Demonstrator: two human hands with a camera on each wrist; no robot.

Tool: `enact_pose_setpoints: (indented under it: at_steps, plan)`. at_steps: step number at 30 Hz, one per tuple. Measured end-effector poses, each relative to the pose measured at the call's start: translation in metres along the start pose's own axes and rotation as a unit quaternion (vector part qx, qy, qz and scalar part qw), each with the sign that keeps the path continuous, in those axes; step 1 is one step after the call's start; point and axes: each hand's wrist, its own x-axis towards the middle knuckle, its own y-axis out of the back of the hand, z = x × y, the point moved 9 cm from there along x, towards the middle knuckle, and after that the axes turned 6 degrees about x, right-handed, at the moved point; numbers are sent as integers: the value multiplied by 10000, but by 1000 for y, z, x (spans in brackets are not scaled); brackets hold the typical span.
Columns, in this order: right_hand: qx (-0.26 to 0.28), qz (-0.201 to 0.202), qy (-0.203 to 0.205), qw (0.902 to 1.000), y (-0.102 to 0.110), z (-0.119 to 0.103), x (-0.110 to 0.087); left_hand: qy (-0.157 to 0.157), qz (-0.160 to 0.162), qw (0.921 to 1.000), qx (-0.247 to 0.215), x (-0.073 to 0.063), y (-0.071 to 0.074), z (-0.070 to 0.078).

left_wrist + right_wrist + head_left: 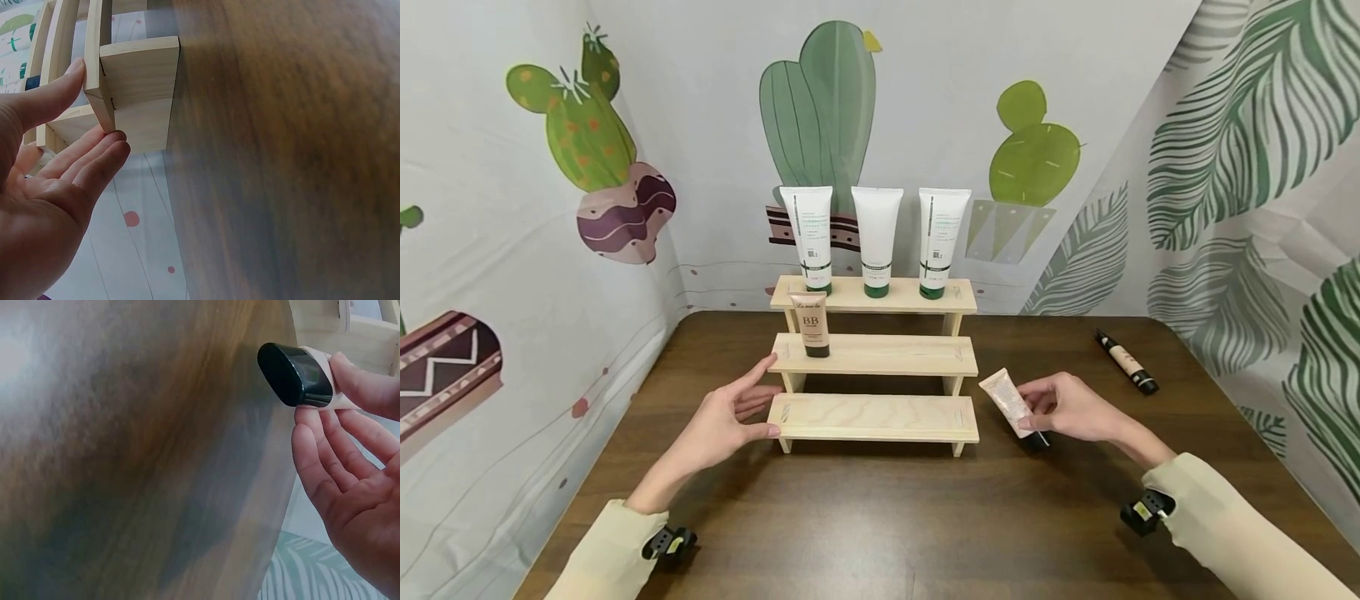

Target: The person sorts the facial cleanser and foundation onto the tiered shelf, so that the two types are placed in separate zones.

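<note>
A three-tier wooden display stand (874, 417) stands on the table. My left hand (722, 421) rests against its left end, fingers fairly straight, with a fingertip at the middle tier and the thumb at the bottom one. In the left wrist view, the left hand (56, 169) touches the end of a wooden shelf board (95, 56). Right of the stand, my right hand (1067, 408) pinches a small beige cosmetic tube (1006, 402), tilted, black cap low. Its black cap (294, 374) faces the right wrist camera. A matching BB cream tube (811, 325) stands on the middle tier's left side.
Three white tubes with green caps, among them a middle one (877, 237), stand in a row on the top tier. A beige tube with black ends (1126, 362) lies at the table's right rear. A patterned cloth (715, 125) hangs behind the brown table (850, 525).
</note>
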Motion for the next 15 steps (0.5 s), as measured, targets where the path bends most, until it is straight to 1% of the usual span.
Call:
enact_pose_setpoints:
  at_steps: [5, 10, 15]
  plan:
    - [-92, 135, -72, 9998, -1, -1, -2, 30, -14, 10000, 6, 0, -1, -1]
    - [-139, 296, 37, 9995, 2, -7, -5, 12, -2, 10000, -15, 1, -1, -2]
    - [-117, 491, 172, 9986, 6, -19, -7, 24, 25, 10000, -21, 1, -1, -3]
